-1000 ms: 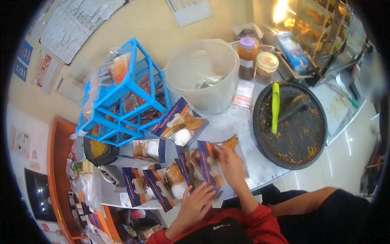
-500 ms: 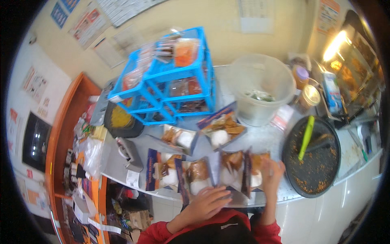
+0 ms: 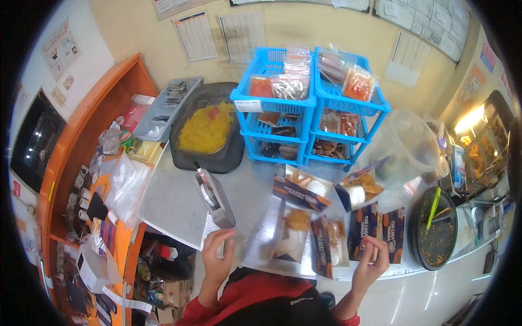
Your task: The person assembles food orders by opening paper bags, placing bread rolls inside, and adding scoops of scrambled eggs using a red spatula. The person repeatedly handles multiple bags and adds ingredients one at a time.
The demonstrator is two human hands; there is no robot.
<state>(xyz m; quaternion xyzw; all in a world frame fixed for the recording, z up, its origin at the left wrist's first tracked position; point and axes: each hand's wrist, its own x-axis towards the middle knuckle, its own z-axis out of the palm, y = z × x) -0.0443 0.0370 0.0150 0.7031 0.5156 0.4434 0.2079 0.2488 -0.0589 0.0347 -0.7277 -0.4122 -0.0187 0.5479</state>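
My left hand (image 3: pixel 216 266) is raised at the table's front edge, thumb and fingers apart, just below a grey tape dispenser (image 3: pixel 216 200). I see nothing held in it. My right hand (image 3: pixel 371 265) hovers with loosely bent fingers in front of two dark printed meal boxes, one at the left (image 3: pixel 361 228) and one at the right (image 3: pixel 392 233). Their panels hide the contents. Left of them, a narrow meal box (image 3: pixel 322 247) and a wider meal box (image 3: pixel 293 239) show white rice and brown fried food. Behind, two more filled boxes (image 3: pixel 302 194) (image 3: pixel 359 190) stand open.
Blue stacked baskets (image 3: pixel 247 118) hold sachets at the back. A black pot (image 3: pixel 179 157) with yellow food stands left of them. A clear bucket (image 3: pixel 416 144) and a dark round pan (image 3: pixel 435 255) with a green utensil (image 3: pixel 433 208) are at the right. Orange shelving (image 3: pixel 81 163) borders the left.
The view has turned left. My left hand has moved left, away from the boxes towards the dispenser. The two rightmost boxes showed food before; dark panels now cover it.
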